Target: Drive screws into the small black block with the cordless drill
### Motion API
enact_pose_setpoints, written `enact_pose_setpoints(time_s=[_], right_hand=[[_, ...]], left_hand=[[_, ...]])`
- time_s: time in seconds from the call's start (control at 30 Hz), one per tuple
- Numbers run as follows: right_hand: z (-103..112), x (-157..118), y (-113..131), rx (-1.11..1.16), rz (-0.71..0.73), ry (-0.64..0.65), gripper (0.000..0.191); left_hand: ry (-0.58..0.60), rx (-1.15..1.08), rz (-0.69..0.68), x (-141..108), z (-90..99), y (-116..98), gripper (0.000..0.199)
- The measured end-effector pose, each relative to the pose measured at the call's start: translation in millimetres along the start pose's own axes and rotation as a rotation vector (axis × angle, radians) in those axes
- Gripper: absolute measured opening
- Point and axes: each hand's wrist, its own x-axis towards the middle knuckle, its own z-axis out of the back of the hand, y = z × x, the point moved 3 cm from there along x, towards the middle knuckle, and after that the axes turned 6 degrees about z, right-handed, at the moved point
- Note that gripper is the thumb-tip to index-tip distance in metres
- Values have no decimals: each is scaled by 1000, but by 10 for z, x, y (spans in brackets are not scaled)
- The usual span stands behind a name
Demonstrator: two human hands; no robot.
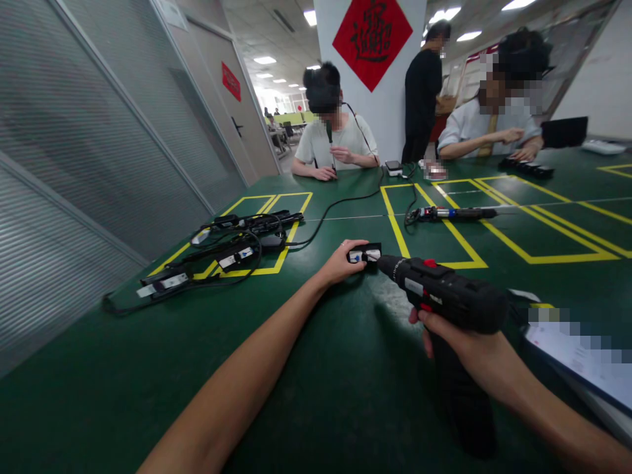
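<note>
Left hand (340, 262) pins small black part (364, 254) — right hand (461, 342) grips drill (444, 293).

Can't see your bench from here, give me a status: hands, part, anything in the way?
Left hand pinning small black part to green table. Right hand gripping black power screwdriver, tip at the part. Cable pile lies off left, apart.

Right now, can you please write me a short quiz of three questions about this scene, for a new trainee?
1. True or false: the right hand grips a black cordless screwdriver.
2. What does the left hand hold down on the green table?
3. The pile of black adapters and cables lies: A) to the person's left, B) to the person's right.

Key: 1 true. 2 a small black adapter. 3 A.
</note>
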Motion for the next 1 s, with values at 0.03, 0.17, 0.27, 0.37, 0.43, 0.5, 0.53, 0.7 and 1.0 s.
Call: enact_pose_setpoints(time_s=[0.03,0.17,0.27,0.37,0.43,0.5,0.53,0.7,1.0], right_hand=[[2,0,5,2,10,-1,26],[7,3,5,-3,16,29,26],[4,9,17,-1,36,44,22],[10,9,24,-33,39,14,20],[14,2,17,-61,32,8,26],[17,-5,11,-86,36,21,32],[18,-7,11,-91,39,29,33],[32,3,36,-74,69,21,22],[34,5,-12,-68,-14,19,23]], left_hand=[[-1,0,3,0,0,1,57],[5,-7,23,5,3,-2,57],[2,-13,33,12,6,-1,57],[5,-16,27,16,11,-4,57],[8,-13,21,14,15,-11,57],[11,-9,19,9,19,-22,57],[10,-8,19,7,21,-28,57],[9,-8,25,5,20,-37,57],[30,-26,3,7,29,-18,56]])
